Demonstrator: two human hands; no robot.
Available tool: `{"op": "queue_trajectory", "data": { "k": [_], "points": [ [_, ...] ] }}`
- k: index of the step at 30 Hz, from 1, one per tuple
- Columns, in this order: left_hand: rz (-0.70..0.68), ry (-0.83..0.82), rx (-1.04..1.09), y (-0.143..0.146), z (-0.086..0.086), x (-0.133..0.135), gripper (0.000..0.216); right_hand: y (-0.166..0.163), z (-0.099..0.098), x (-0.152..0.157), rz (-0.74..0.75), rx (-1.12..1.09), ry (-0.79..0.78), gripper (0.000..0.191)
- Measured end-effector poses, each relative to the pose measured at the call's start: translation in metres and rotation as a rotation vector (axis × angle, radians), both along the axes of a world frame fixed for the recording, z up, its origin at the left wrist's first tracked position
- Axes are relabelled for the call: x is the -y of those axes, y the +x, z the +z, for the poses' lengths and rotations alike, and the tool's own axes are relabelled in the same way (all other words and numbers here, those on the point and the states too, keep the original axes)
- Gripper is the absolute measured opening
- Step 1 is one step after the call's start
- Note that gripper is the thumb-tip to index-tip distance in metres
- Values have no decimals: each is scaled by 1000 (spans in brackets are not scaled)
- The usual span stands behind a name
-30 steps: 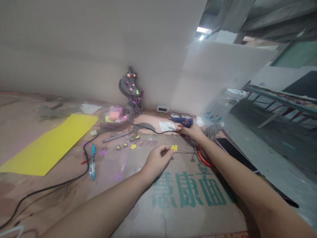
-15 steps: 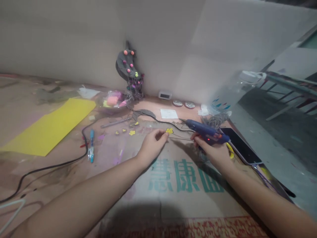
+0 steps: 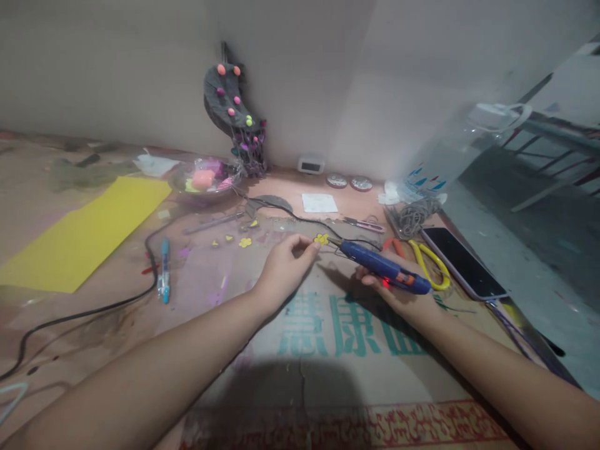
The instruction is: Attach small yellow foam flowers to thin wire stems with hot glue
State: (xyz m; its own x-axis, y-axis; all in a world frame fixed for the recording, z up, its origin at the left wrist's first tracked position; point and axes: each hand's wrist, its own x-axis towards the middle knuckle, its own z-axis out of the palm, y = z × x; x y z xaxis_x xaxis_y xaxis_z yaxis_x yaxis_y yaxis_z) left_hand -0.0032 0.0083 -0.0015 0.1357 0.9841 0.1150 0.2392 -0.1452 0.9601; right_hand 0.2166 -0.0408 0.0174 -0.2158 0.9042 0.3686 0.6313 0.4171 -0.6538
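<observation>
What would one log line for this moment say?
left hand: pinches yellow flower | right hand: grips glue gun, tip beside flower | surface: cardboard

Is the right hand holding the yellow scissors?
No, the right hand grips the blue glue gun; the scissors lie untouched beside it.

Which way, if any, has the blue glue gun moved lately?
Yes. The right hand brought the glue gun away from the white card, toward the person, nozzle beside the yellow flower.
</observation>
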Motion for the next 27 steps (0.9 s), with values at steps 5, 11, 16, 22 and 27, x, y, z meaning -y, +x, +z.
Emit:
{"op": "queue_trajectory", "data": {
  "k": [5,11,16,22,27],
  "points": [
    [-14,5,-19,0,0,1,22,-5,3,0,-1,24,-3,31],
    [-28,19,-31,0,0,1,23,-7,2,-1,3,6,3,27],
    [-20,23,-38,1,0,2,23,-7,1,-1,2,14,-1,23],
    [-17,32,-48,1,-1,2,21,-6,-2,-2,-1,16,5,24],
    [-22,42,-58,0,0,2,21,-6,-2,-2,15,6,11,23]
  ]
}}
